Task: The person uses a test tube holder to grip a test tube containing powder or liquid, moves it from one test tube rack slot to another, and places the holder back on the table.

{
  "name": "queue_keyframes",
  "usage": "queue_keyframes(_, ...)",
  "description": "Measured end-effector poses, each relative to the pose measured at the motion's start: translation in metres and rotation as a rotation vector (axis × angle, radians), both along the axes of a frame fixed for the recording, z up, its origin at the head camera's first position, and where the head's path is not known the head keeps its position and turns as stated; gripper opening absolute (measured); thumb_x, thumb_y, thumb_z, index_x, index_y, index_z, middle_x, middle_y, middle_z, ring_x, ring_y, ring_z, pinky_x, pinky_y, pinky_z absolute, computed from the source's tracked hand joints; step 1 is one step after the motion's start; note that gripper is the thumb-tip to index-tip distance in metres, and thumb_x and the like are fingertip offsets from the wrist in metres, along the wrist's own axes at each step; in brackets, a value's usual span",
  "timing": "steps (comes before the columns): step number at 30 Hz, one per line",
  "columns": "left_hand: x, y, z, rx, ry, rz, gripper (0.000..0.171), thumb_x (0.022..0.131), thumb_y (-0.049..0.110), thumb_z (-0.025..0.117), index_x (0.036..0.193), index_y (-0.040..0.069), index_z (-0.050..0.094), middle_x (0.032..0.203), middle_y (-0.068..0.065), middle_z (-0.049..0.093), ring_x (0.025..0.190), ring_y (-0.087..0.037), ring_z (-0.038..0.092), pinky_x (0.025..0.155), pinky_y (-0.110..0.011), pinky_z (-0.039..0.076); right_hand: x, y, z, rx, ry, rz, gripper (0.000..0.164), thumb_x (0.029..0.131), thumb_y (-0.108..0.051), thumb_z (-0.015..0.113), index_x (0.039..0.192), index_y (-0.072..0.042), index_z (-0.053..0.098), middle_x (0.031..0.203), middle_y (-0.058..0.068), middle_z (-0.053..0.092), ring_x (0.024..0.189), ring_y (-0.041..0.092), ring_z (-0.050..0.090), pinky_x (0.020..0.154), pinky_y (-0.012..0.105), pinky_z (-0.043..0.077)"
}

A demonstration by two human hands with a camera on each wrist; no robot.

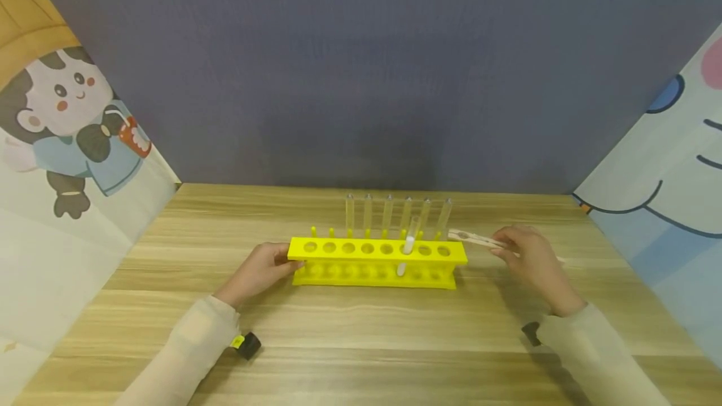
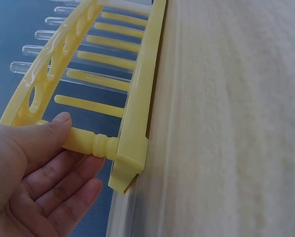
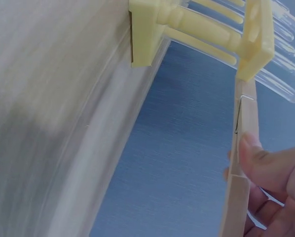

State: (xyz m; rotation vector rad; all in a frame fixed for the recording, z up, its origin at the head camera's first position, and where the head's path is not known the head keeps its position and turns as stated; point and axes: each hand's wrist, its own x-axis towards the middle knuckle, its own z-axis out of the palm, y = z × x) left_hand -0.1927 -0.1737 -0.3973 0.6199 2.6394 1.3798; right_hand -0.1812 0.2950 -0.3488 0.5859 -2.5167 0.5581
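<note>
A yellow test tube rack (image 1: 376, 282) stands on the table. My left hand (image 1: 262, 271) grips the post (image 2: 81, 140) at its left end, thumb on one side and fingers on the other. One test tube (image 1: 408, 245) with white material inside stands slightly tilted in a hole toward the rack's right. Several clear test tubes (image 1: 388, 208) sit upside down on the back pegs. In my right hand (image 1: 533, 262) is a wooden test tube holder (image 3: 246, 116), pinched between thumb and fingers. The holder's tip is near the rack's right end; contact is hard to tell.
The wood-grain table (image 1: 361, 356) reaches back to a dark grey-blue panel (image 1: 361, 80). Cartoon-printed panels (image 1: 68, 118) flank it left and right. Black wrist devices (image 1: 248, 346) show beneath both sleeves.
</note>
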Motion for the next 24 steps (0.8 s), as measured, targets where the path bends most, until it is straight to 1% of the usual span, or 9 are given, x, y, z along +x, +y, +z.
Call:
queue_keyframes(6,0.0,-0.001,0.0,-0.008,0.025,-0.008,0.026,0.089,0.011,0.065,0.115,0.007,0.066,0.114,-0.008,0.067,0.102,-0.018,0.061,0.086,-0.032,0.052,0.002,0.0,0.004,-0.004,0.003,-0.008,0.02,0.068,0.008,0.078,0.082,-0.002,0.066,0.073,0.002,0.059,0.067,0.02,0.054,0.06,0.036,0.045)
queue_keyframes(10,0.0,0.0,0.001,-0.011,0.033,-0.008,0.025,0.088,0.01,0.066,0.113,0.007,0.067,0.113,-0.007,0.067,0.103,-0.019,0.061,0.087,-0.034,0.051,0.004,-0.001,0.008,0.002,-0.016,-0.01,0.019,0.069,0.006,0.078,0.082,-0.003,0.066,0.073,0.001,0.058,0.067,0.019,0.053,0.059,0.033,0.045)
queue_keyframes(13,-0.001,0.0,0.0,-0.01,0.03,-0.007,0.025,0.088,0.01,0.065,0.113,0.008,0.067,0.113,-0.007,0.067,0.103,-0.019,0.061,0.088,-0.035,0.051,0.005,-0.002,0.011,0.0,-0.03,-0.014,0.019,0.07,0.005,0.078,0.083,-0.002,0.067,0.074,0.001,0.059,0.068,0.019,0.053,0.059,0.033,0.046)
queue_keyframes(19,-0.002,-0.001,-0.002,-0.013,0.033,0.006,0.025,0.088,0.01,0.066,0.112,0.007,0.068,0.112,-0.007,0.068,0.103,-0.02,0.062,0.089,-0.037,0.05,0.007,-0.006,0.014,0.001,-0.017,0.0,0.02,0.069,0.005,0.078,0.084,-0.002,0.067,0.075,0.002,0.06,0.067,0.017,0.052,0.058,0.03,0.046)
queue_keyframes(24,-0.002,0.0,-0.001,-0.014,0.02,0.012,0.024,0.088,0.009,0.066,0.112,0.007,0.068,0.111,-0.007,0.068,0.101,-0.018,0.062,0.088,-0.034,0.051,0.009,-0.012,0.02,0.002,-0.018,0.018,0.02,0.069,0.005,0.078,0.084,-0.002,0.066,0.075,0.001,0.06,0.068,0.016,0.053,0.06,0.032,0.047)
